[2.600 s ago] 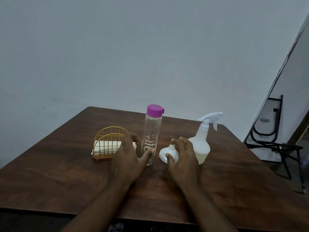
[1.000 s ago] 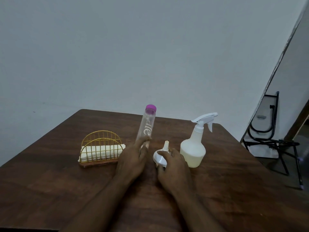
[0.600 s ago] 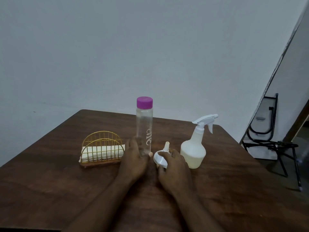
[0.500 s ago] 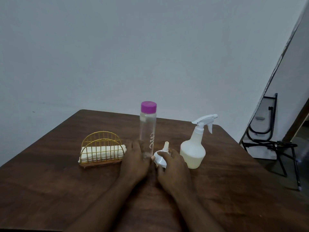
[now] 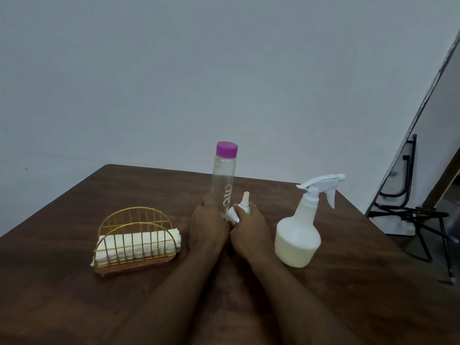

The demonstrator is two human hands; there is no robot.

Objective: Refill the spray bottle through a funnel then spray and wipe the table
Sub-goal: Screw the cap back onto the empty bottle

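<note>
The left grip (image 5: 207, 225) curls round the foot of the bottle (image 5: 222, 180), fingers behind it and thumb to the front. The right grip (image 5: 249, 227) sits just beside it, nearly touching, fingers folded over the white funnel (image 5: 244, 205), whose spout points up between them. The bottle is clear, stands about upright and bears a purple cap (image 5: 226, 148). Its base is hidden by the fingers, so I cannot tell whether it rests on the desk (image 5: 74, 295). The funnel lies just right of the bottle, close against it.

Right of the right grip and apart from it, the spray bottle (image 5: 297, 235) stands on the desk with its trigger head on. Left of the left grip stands a gold wire rack (image 5: 135, 220) with a folded white cloth (image 5: 137, 247) in it. Beyond the desk's right edge, a black metal frame (image 5: 408, 210) stands on the floor.
</note>
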